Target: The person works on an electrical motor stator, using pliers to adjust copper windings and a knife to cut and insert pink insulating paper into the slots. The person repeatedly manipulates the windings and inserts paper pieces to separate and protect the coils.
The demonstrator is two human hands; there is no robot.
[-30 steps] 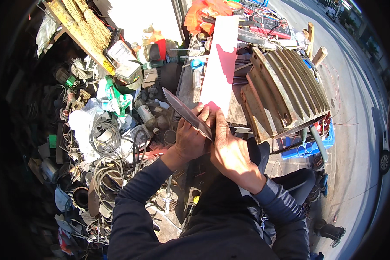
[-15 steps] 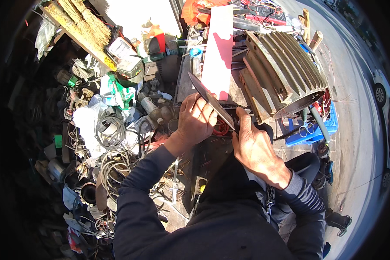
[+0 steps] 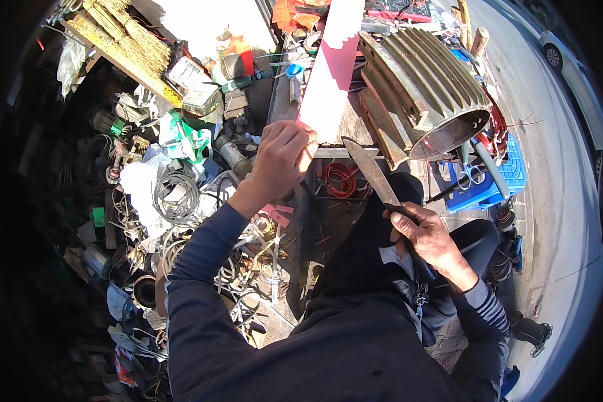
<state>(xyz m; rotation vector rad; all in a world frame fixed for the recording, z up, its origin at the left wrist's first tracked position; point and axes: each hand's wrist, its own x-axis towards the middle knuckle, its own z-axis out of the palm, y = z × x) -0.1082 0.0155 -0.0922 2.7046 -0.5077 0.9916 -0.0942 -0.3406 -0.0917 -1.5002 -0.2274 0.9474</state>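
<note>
A knife [image 3: 370,169] with a worn, stained blade is gripped in my right hand [image 3: 430,238] over my lap, its tip pointing up and left toward the bench edge. My left hand [image 3: 281,154] is closed at the near left corner of a long pink strip [image 3: 327,87], which lies lengthwise on the wooden bench; the fingertips hide that corner. Just right of the strip rests a rusty, finned motor housing [image 3: 427,87], its round opening facing me. The blade stays apart from both strip and housing.
Coiled wire [image 3: 175,195], scrap and bags heap on the left. A red wire coil [image 3: 340,179] lies below the bench edge. At right are a blue plastic stool [image 3: 489,181] and scissors [image 3: 471,175]; a road with a parked car [image 3: 569,74] lies beyond.
My right hand has drawn the knife down and right, away from my left hand. My left hand has moved up-left to the strip's near corner, and the strip's near end has shifted left.
</note>
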